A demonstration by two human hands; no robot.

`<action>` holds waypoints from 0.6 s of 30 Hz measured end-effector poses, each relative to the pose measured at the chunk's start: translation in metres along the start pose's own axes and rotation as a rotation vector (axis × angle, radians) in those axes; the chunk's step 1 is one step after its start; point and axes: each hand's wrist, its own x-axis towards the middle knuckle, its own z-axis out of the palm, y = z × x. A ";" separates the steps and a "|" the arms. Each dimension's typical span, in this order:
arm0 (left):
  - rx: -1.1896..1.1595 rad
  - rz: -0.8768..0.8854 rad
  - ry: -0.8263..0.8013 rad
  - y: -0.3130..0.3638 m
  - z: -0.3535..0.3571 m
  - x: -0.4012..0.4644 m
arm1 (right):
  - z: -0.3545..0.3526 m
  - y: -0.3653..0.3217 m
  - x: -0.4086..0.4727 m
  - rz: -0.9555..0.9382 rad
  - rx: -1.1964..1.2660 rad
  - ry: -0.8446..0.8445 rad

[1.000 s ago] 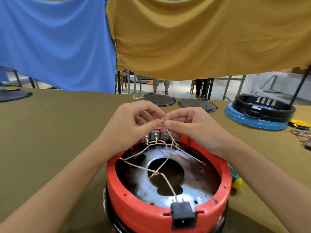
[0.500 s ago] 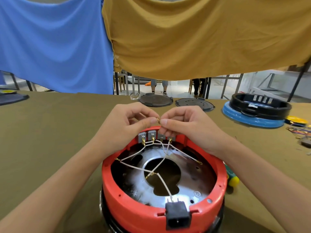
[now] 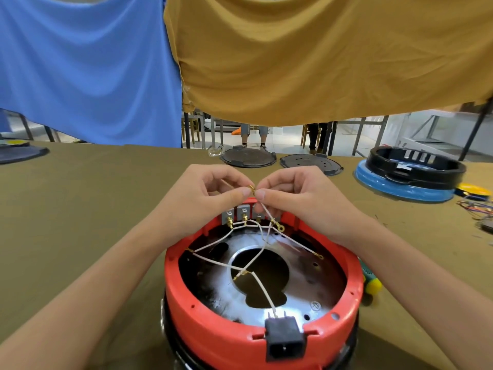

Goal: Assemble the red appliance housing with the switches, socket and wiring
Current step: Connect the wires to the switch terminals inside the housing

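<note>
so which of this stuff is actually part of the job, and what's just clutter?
In use:
red housing
white wires
brass terminal, pinched between left hand and right hand
grey switches
black socket

Lying about:
two dark discs
blue-and-black housing
loose coloured wires

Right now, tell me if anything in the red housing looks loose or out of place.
One ring terminal dangles unattached near the switches at the red housing's far rim. Both hands, left hand and right hand, pinch another loose terminal above it.
</note>
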 end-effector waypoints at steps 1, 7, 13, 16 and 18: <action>-0.013 -0.015 -0.005 0.000 0.000 0.000 | 0.000 0.000 -0.001 0.005 0.006 -0.001; -0.021 -0.072 -0.038 -0.001 -0.001 0.001 | -0.001 0.000 -0.001 0.043 -0.022 -0.023; 0.038 -0.097 0.069 -0.002 -0.001 0.001 | -0.004 0.003 0.002 0.121 -0.020 0.068; 0.154 -0.133 0.144 -0.002 -0.002 0.002 | -0.005 0.004 0.002 0.144 -0.033 0.069; 0.251 -0.225 0.103 -0.002 -0.005 0.001 | -0.004 0.003 0.002 0.140 -0.051 0.047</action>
